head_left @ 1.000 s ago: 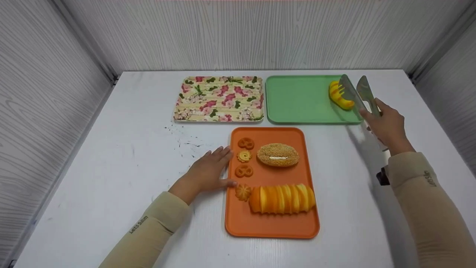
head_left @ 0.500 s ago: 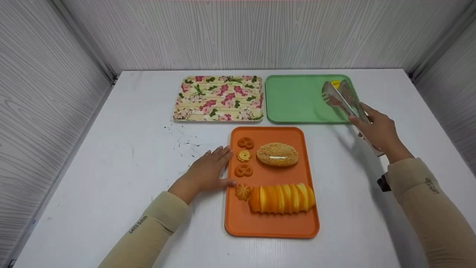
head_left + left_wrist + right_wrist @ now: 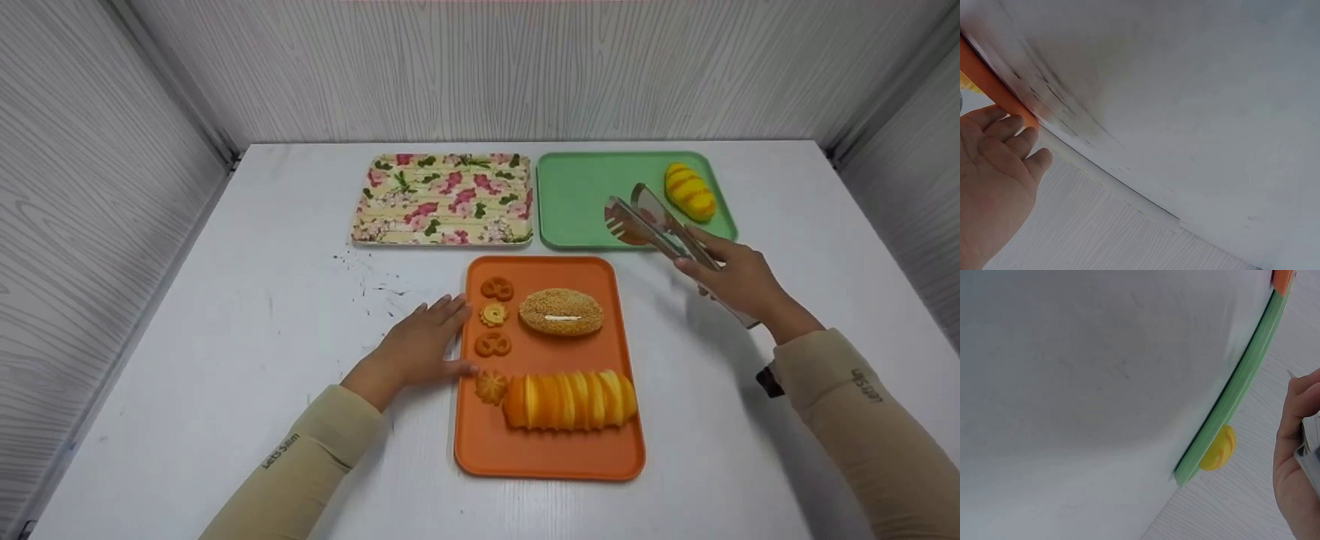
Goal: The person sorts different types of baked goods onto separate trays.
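My right hand [image 3: 739, 281] grips metal tongs [image 3: 697, 251], their two ends apart with nothing between them. The tips are over the front part of the green tray [image 3: 581, 195]. A yellow striped bread roll [image 3: 690, 192] sits at that tray's right end, apart from the tongs. My left hand [image 3: 420, 349] lies with straight fingers against the left edge of the orange tray [image 3: 547, 459]. On the orange tray are a sesame bun [image 3: 561, 312], a ridged loaf [image 3: 570, 402], two pretzel-shaped cookies [image 3: 496, 289], a ring-like cookie [image 3: 493, 314] and a flower-shaped cookie [image 3: 492, 387].
A floral tray [image 3: 446, 201] stands left of the green tray, near the back wall [image 3: 510, 71]. Dark smudges [image 3: 379, 289] mark the white table [image 3: 225, 322] left of the orange tray.
My right hand has carried the tongs left and nearer to me, away from the yellow bread roll, which stays on the green tray. The left hand has not moved.
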Demonstrator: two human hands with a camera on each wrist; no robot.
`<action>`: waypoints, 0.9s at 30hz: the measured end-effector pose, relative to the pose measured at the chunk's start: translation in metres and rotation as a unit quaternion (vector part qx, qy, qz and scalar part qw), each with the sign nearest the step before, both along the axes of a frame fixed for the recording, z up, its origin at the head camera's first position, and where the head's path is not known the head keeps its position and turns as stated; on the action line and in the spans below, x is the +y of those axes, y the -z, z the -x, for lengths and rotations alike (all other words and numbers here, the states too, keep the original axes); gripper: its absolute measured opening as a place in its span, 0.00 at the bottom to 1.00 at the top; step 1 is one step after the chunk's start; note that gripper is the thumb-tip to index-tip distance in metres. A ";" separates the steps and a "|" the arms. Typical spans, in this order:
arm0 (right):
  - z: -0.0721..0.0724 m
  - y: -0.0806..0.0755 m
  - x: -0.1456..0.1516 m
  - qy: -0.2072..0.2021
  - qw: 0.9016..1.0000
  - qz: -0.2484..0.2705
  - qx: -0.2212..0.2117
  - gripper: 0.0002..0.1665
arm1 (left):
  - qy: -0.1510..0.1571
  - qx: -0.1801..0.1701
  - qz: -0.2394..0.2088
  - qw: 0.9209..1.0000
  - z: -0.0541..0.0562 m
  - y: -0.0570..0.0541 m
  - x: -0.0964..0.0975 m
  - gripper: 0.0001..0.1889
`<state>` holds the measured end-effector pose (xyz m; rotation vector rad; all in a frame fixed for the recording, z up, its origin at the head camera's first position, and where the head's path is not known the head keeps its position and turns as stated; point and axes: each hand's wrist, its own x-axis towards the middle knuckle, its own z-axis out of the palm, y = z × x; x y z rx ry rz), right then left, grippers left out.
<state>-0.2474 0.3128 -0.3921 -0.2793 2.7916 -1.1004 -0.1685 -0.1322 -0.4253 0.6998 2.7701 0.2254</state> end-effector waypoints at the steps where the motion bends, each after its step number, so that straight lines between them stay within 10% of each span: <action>1: -0.001 0.000 -0.001 -0.009 1.000 -0.001 0.002 0.43 | 0.000 0.000 0.000 1.000 0.000 0.000 0.000 0.52; 27: -0.020 0.004 -0.021 -0.167 0.985 0.032 -0.015 0.34 | -0.007 -0.012 -0.001 1.000 -0.001 -0.002 0.001 0.51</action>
